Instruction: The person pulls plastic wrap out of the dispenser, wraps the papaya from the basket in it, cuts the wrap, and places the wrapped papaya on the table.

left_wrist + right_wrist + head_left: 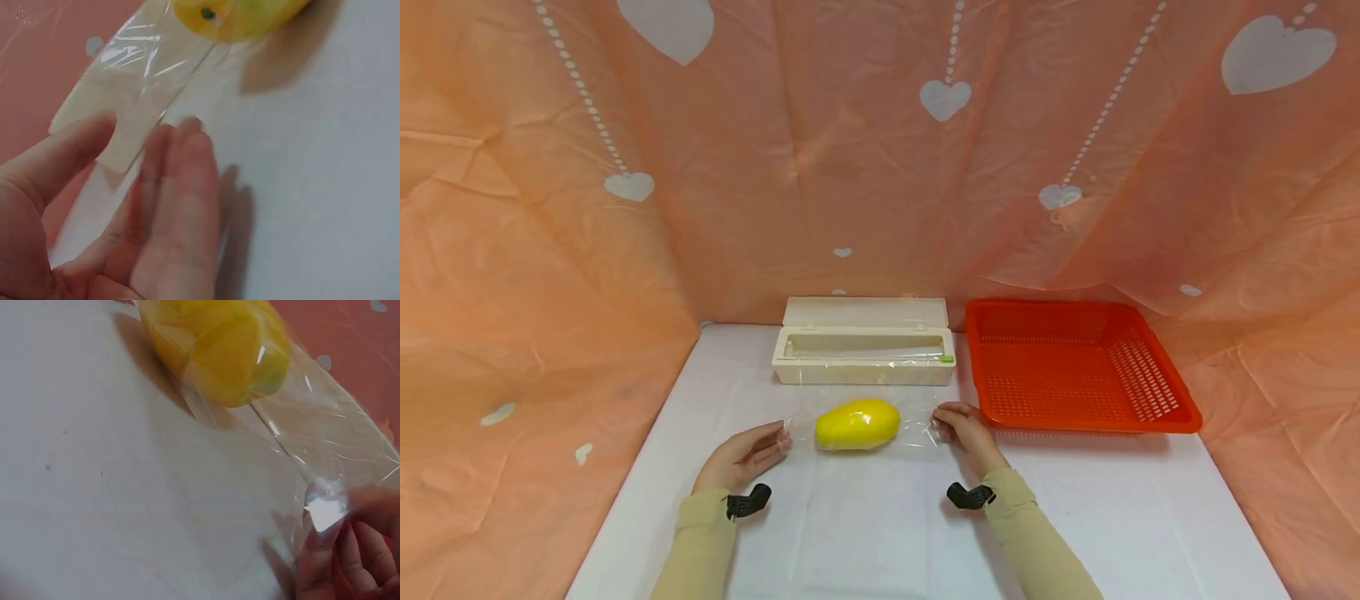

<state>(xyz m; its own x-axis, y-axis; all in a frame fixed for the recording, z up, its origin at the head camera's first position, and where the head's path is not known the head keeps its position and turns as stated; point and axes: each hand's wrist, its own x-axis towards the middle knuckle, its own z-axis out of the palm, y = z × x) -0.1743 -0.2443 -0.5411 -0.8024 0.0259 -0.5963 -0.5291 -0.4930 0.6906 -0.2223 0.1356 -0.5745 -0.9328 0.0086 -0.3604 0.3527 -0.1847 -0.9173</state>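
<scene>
1. Yellow and rounded, the fruit (857, 423) was just in front of the box (865, 375), on the person's side, its length roughly parallel to the box's long side. A dark spot (208, 12) marked its left end.
2. Clear film (917, 417) covered the fruit and reached out past both its ends, creased and glinting, in front of the box.
3. The left hand (745, 454) was in front of the box, beyond its left end, with the thumb spread well apart from the fingers and nothing pinched between them. The film ended near its fingertips; whether they touched it, I could not tell.
4. The right hand (968, 437) was in front of the box's right end, thumb and forefinger pressed together, pinching the film's right end.
5. The box was cream, its lid (865, 313) raised along the far side, and a small green tab (947, 358) sat at the right of its front edge.
6. An orange-red basket (1037, 367) stood just right of the box.
7. A white table (865, 533) lay under the box, and behind the box hung a peach curtain (850, 167) printed with white hearts (946, 100).
8. Nearer the person than the box, both beige sleeves (1037, 533) carried black devices (748, 501) at the wrists.
</scene>
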